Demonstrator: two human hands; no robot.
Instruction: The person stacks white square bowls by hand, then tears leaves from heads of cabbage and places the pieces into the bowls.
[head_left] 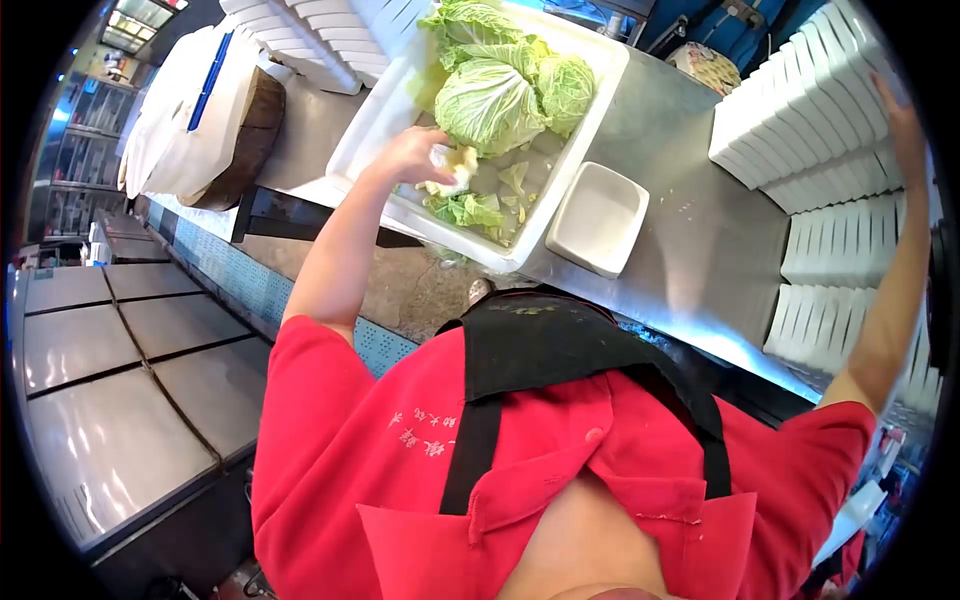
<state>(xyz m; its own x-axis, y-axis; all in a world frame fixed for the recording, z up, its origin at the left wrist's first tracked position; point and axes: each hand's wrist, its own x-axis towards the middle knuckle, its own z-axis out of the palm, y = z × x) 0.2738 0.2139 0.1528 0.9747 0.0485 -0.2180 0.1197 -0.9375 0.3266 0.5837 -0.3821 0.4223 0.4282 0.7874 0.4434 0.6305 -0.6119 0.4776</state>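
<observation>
My left hand (418, 155) is over the near left part of a white tub (340, 160), its fingers closed around a small pale yellow-white cabbage piece (456, 170). Just beyond it, several green cabbages (488, 105) lie in the tub. A loose green leaf (468, 212) and small scraps are on the tub's bottom below the hand. At the far right, my right hand (900, 128) reaches up beside a tall stack of white dishes (800, 100); its fingers look stretched out and nothing shows in them.
A white square dish (598, 218) stands right of the tub on the metal counter (690, 210). More white dishes (840, 245) are stacked at the right. At the left are a wooden block (255, 125) under a white cover (180, 120) and a metal cabinet (130, 350).
</observation>
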